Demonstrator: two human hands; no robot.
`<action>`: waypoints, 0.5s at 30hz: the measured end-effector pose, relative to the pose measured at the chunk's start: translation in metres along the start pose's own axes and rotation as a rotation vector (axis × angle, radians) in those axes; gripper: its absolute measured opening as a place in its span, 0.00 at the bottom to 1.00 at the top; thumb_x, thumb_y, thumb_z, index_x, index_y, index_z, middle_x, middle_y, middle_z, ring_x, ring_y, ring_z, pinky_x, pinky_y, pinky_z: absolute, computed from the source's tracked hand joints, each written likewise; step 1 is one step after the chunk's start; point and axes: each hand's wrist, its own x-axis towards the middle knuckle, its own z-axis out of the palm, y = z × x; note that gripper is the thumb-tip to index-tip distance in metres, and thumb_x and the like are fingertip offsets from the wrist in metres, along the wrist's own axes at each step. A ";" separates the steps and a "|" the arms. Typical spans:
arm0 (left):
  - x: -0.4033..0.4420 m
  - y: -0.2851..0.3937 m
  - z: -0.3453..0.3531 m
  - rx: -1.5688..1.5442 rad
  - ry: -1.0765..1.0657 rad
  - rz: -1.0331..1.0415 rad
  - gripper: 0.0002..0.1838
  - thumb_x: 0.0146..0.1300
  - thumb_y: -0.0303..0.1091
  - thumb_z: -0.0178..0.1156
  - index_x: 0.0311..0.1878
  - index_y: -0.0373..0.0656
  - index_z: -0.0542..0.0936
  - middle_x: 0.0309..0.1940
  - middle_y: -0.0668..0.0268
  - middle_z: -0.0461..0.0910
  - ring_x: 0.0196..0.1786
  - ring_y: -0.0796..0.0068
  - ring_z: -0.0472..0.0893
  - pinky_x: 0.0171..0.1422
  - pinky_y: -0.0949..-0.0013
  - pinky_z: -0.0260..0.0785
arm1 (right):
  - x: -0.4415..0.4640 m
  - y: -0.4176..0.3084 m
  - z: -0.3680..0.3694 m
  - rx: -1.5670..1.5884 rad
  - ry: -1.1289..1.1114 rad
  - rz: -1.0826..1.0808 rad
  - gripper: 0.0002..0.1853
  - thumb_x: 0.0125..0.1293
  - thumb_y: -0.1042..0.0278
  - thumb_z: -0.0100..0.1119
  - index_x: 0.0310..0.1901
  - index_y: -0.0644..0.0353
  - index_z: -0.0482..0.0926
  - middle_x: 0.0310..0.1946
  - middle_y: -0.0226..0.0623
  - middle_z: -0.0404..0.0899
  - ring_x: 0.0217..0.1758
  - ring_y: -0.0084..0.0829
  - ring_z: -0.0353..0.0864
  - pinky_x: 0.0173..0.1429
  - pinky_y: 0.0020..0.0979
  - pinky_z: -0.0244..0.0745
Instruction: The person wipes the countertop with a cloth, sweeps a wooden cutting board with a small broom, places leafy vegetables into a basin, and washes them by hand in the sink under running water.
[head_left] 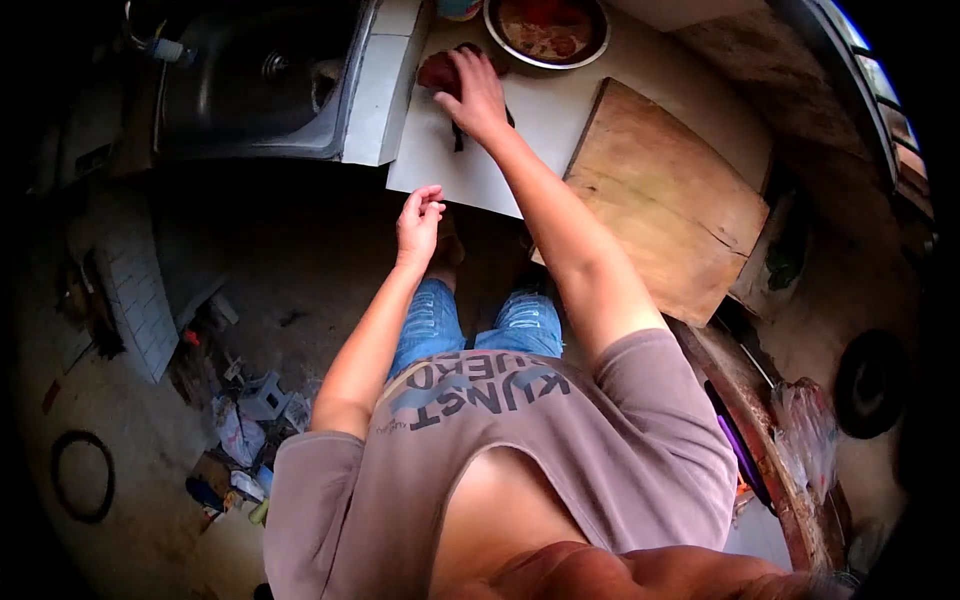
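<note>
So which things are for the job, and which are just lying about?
Seem to belong:
- dark red thing under the right hand
- perhaps the bowl beside it

Probably just lying about:
- wooden board
- black hoop
- plastic bag

Smooth, matt wooden board [665, 200]

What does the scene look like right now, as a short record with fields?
right hand: resting on a dark red item; grip unclear
dark red item: on the white counter, partly under the right hand
left hand: by the counter's front edge, fingers curled
metal bowl: beyond the right hand, reddish contents
wooden board: right of the hands
sink: left of the counter
</note>
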 end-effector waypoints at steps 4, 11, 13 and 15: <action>0.008 -0.003 -0.018 0.127 -0.035 0.194 0.14 0.65 0.24 0.50 0.53 0.40 0.74 0.47 0.65 0.78 0.44 0.75 0.78 0.48 0.73 0.72 | -0.022 -0.007 0.033 -0.248 -0.067 -0.138 0.26 0.51 0.65 0.62 0.56 0.43 0.73 0.62 0.32 0.67 0.68 0.41 0.61 0.63 0.47 0.61; -0.004 -0.017 -0.047 0.377 -0.037 0.291 0.14 0.56 0.21 0.54 0.47 0.41 0.76 0.40 0.60 0.75 0.40 0.66 0.77 0.44 0.69 0.73 | -0.152 -0.050 0.026 0.262 -0.309 -0.178 0.18 0.47 0.79 0.58 0.44 0.57 0.80 0.48 0.37 0.79 0.54 0.44 0.74 0.58 0.40 0.68; -0.023 -0.003 -0.058 0.214 -0.140 0.224 0.12 0.57 0.20 0.54 0.45 0.39 0.76 0.37 0.60 0.75 0.38 0.67 0.78 0.45 0.69 0.72 | -0.175 -0.061 0.009 0.502 -0.439 0.249 0.22 0.48 0.84 0.53 0.48 0.61 0.79 0.47 0.41 0.79 0.50 0.41 0.79 0.57 0.36 0.72; -0.045 0.047 -0.071 0.040 -0.207 0.229 0.11 0.58 0.19 0.52 0.45 0.38 0.77 0.36 0.59 0.75 0.39 0.68 0.78 0.46 0.68 0.72 | -0.174 -0.080 -0.013 0.737 -0.425 0.518 0.24 0.49 0.83 0.49 0.51 0.61 0.77 0.49 0.39 0.79 0.54 0.32 0.76 0.60 0.30 0.70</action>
